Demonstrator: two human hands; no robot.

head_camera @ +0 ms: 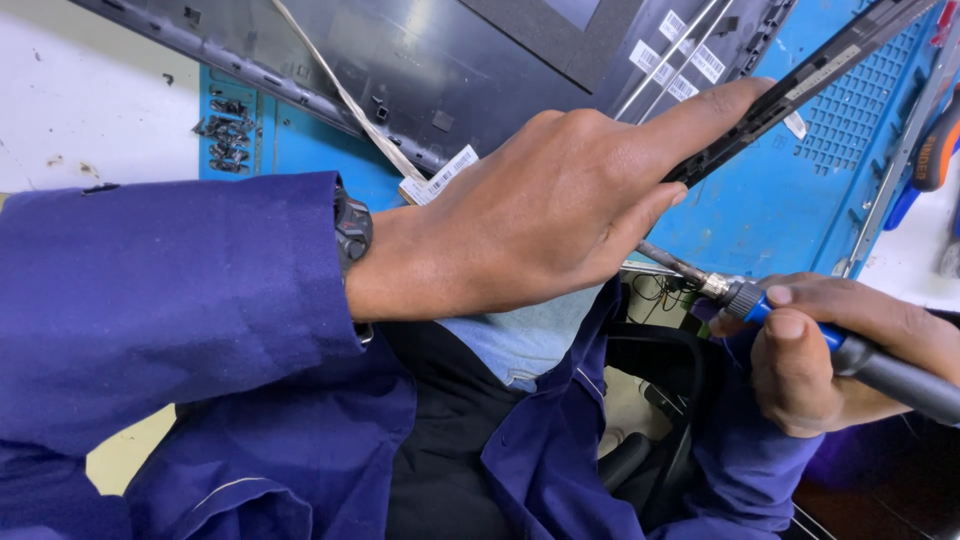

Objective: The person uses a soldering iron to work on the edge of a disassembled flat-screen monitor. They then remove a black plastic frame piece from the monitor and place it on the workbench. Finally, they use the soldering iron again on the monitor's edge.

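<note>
My left hand (545, 205) reaches across from the left in a blue sleeve, with a dark watch at the wrist. Its fingers grip the edge of a thin black laptop panel (800, 88) held edge-on over a blue mat (790, 190). My right hand (850, 350) at the lower right is closed around a screwdriver (800, 325) with a blue and grey handle. The screwdriver's metal shaft points up-left and disappears beneath my left hand.
A dark laptop cover (420, 70) with white stickers and a flat ribbon cable lies at the top. Several small black screws (226, 135) are heaped on the mat's left end. Orange-handled pliers (935, 150) lie at the right edge. A white tabletop (90, 100) lies left.
</note>
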